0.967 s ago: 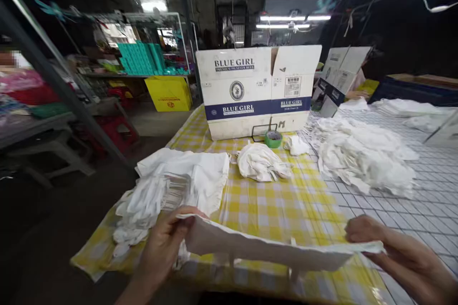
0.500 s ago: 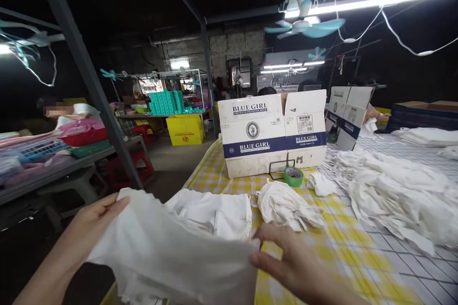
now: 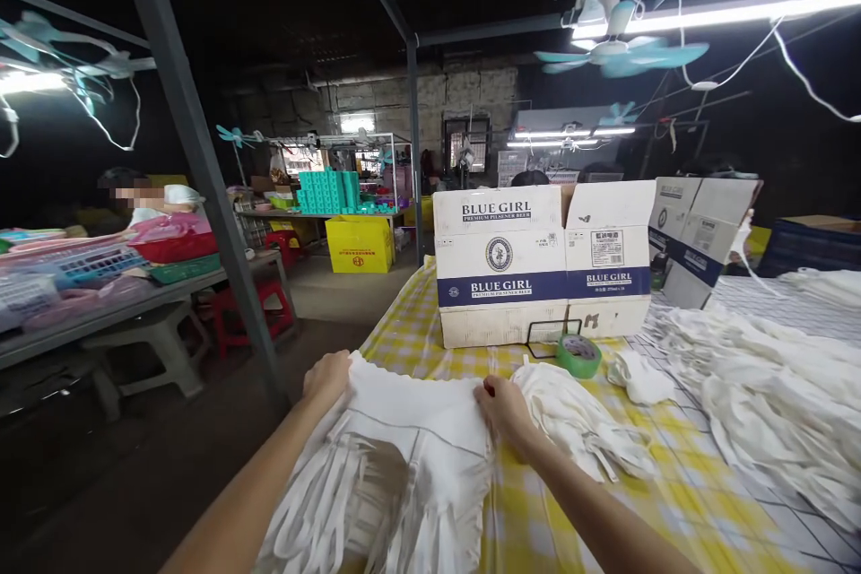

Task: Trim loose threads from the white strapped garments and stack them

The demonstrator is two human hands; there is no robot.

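Observation:
A white cloth piece [image 3: 421, 399] with a wavy top edge is stretched between my two hands, over the near end of the table. Long thin white strips [image 3: 329, 493] hang from its lower part. My left hand [image 3: 327, 379] is closed on its upper left corner. The upper right corner is pinched by my right hand [image 3: 503, 411]. Just right of that hand lies a bundle of white cloth with straps [image 3: 571, 413]. A smaller crumpled white cloth [image 3: 641, 378] rests farther right.
Behind the cloth stands a white and blue cardboard box [image 3: 501, 256], with a green tape roll [image 3: 578, 357] and a black wire stand [image 3: 538, 343] in front. A large white cloth heap [image 3: 794, 395] covers the right side. To the left are a metal post [image 3: 195, 161] and a seated person [image 3: 158, 197].
Both hands have moved forward and lie closer together. The held cloth has swung flat toward the table, and its strips now show. The view has shifted slightly left.

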